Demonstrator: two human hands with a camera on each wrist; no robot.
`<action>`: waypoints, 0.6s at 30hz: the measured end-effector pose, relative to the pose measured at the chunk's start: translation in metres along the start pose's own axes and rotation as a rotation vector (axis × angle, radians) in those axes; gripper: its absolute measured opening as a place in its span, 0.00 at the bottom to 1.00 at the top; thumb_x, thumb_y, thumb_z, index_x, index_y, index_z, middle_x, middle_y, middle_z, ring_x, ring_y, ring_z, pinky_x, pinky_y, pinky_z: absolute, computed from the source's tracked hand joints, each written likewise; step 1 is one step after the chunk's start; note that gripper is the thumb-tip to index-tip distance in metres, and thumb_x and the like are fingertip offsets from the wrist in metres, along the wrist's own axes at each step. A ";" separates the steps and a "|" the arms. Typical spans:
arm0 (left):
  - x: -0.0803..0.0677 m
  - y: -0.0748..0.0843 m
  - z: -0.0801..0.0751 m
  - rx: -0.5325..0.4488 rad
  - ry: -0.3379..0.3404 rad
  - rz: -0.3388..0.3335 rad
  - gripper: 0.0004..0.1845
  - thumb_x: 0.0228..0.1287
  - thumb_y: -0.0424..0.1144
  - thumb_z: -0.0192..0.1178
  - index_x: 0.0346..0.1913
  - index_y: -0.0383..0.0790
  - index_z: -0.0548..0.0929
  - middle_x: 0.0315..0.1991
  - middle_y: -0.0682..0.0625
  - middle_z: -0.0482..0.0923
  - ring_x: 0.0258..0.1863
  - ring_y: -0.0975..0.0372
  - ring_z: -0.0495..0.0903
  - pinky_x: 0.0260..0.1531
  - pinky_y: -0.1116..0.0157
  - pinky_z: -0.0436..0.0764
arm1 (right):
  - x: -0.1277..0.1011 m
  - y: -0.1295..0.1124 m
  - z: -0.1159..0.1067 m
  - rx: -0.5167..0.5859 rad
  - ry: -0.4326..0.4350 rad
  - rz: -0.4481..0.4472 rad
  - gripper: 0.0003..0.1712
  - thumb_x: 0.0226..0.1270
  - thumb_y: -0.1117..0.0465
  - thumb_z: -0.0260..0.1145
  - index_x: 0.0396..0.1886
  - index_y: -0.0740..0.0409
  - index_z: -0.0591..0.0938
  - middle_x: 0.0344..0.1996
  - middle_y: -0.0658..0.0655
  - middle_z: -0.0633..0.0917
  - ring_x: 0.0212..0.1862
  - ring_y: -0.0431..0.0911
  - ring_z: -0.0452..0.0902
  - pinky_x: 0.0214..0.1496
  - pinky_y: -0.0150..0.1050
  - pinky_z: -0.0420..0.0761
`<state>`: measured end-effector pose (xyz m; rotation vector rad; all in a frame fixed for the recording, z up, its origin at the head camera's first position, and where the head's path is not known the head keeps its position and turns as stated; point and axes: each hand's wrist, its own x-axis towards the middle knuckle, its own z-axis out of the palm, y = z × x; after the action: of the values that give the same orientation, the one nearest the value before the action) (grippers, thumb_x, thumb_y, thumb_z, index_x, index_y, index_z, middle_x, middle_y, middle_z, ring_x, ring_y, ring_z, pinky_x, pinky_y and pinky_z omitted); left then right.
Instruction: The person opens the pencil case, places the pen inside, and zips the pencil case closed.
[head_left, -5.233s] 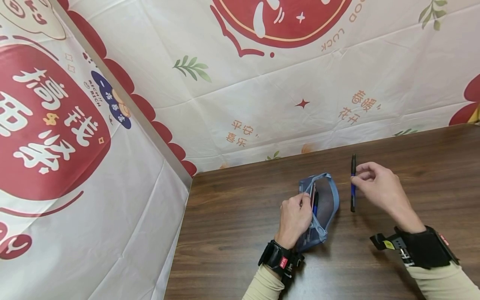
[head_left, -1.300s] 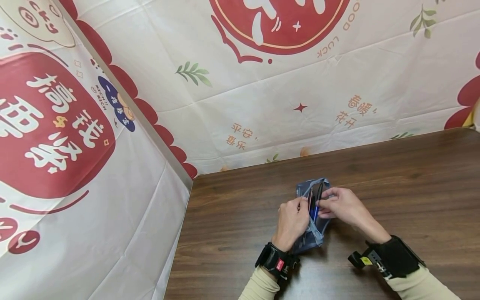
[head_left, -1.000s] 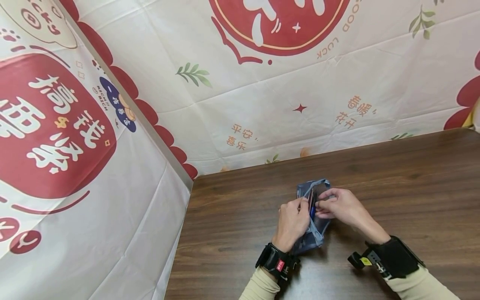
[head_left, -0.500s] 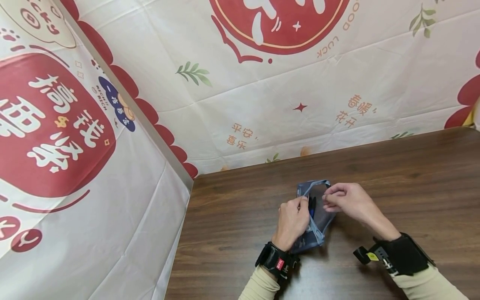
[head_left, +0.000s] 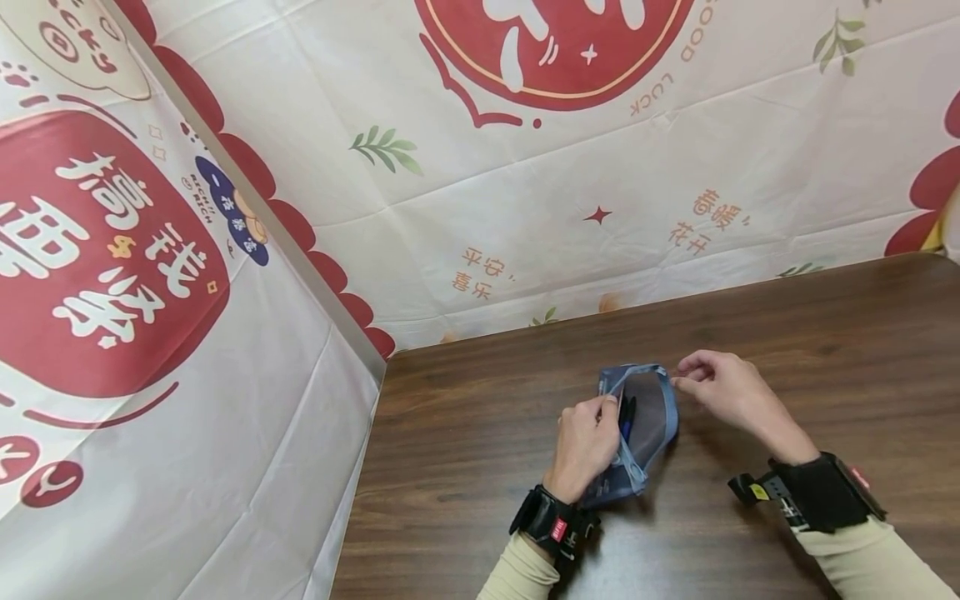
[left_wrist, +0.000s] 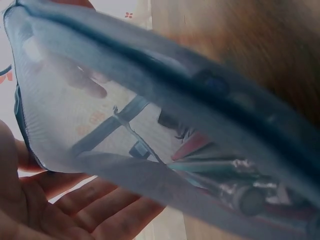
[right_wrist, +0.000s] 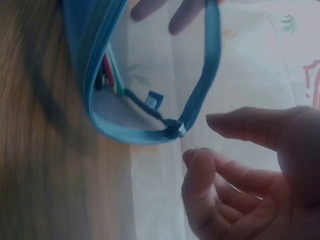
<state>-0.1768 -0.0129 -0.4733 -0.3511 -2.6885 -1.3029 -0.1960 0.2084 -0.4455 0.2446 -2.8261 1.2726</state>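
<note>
My left hand (head_left: pixel 587 442) pinches the near left edge of a blue zippered mesh pencil case (head_left: pixel 670 410) by its mouth. The case gapes wide, and dark and blue pens (head_left: pixel 628 417) lean along its left side. In the right wrist view, a few slim pens or pencils (right_wrist: pixel 111 75) show inside, red and green among them. Just off the right rim is my right hand (head_left: pixel 731 392), holding nothing. Its thumb and index finger stand apart close to the zipper end, and its other fingers curl loosely. The left wrist view sees the case's mesh wall (left_wrist: pixel 120 172) close up.
The case is over a dark brown wooden table (head_left: pixel 465 467). A white printed cloth (head_left: pixel 420 233) hangs behind the far edge, and a similar printed panel (head_left: pixel 255 400) stands along the left. Each wrist wears a black strap with a camera.
The right hand, which held a pen beside the case, has lowered it inside and let go. It has since drawn back rightward without it. The left hand keeps its grip on the edge.
</note>
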 end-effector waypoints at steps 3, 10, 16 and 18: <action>0.000 0.001 0.000 0.011 -0.010 0.001 0.24 0.77 0.48 0.44 0.18 0.50 0.69 0.12 0.60 0.59 0.10 0.64 0.60 0.14 0.68 0.61 | 0.003 0.004 0.002 -0.077 0.000 -0.039 0.21 0.66 0.59 0.67 0.51 0.71 0.78 0.33 0.58 0.83 0.34 0.46 0.77 0.31 0.39 0.73; -0.001 0.003 -0.002 0.037 -0.029 0.014 0.24 0.77 0.49 0.44 0.17 0.50 0.68 0.13 0.59 0.59 0.13 0.65 0.64 0.16 0.69 0.62 | 0.006 0.007 0.009 -0.125 0.008 -0.119 0.19 0.65 0.63 0.68 0.53 0.69 0.79 0.33 0.56 0.84 0.35 0.48 0.79 0.34 0.42 0.75; -0.001 0.002 -0.004 0.055 -0.050 0.016 0.25 0.76 0.50 0.44 0.16 0.49 0.66 0.14 0.59 0.58 0.16 0.65 0.66 0.18 0.70 0.64 | 0.004 0.009 0.009 -0.138 0.022 -0.132 0.17 0.68 0.62 0.66 0.52 0.67 0.81 0.32 0.55 0.84 0.35 0.47 0.79 0.33 0.41 0.74; -0.001 0.002 -0.004 0.056 -0.061 0.022 0.25 0.76 0.49 0.44 0.16 0.49 0.66 0.13 0.59 0.59 0.15 0.65 0.65 0.18 0.69 0.64 | 0.004 0.010 0.008 -0.134 0.030 -0.141 0.17 0.69 0.61 0.65 0.52 0.67 0.81 0.32 0.55 0.84 0.35 0.47 0.79 0.34 0.41 0.75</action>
<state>-0.1753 -0.0153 -0.4696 -0.4189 -2.7566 -1.2283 -0.2008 0.2081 -0.4576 0.4074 -2.7966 1.0468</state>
